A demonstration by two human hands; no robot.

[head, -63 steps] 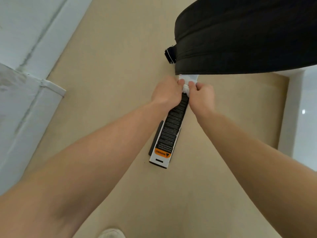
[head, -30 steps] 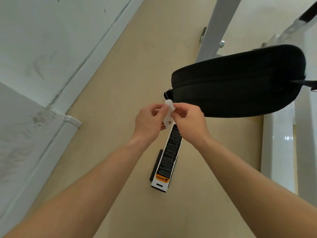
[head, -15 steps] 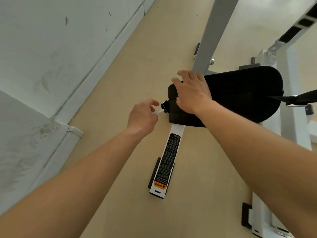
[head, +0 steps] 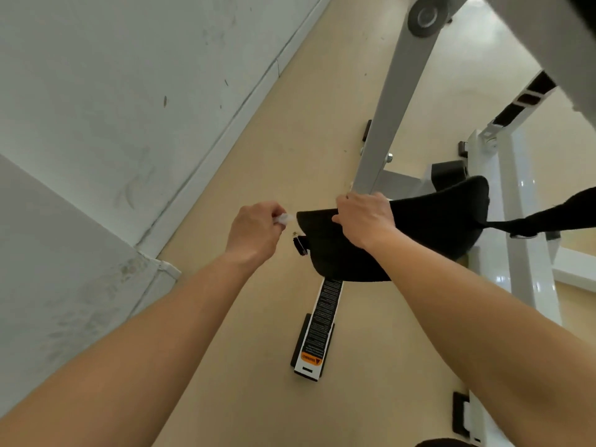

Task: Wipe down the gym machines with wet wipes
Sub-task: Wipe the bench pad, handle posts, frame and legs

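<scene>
Labelled base bar (head: pixel 317 330) lay on the floor nearest, running away under the pad. Left hand (head: pixel 254 230) was curled, pinching a wadded wet wipe (head: pixel 283 218). The wipe sat just left of the black seat pad (head: pixel 429 233), not touching. Right hand (head: pixel 364 221) gripped the pad's far edge. Pad's long axis ran left-right, narrow end pointing at the wipe.

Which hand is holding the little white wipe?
The left hand pinches the crumpled wipe; the right hand grips the black pad instead.
</scene>
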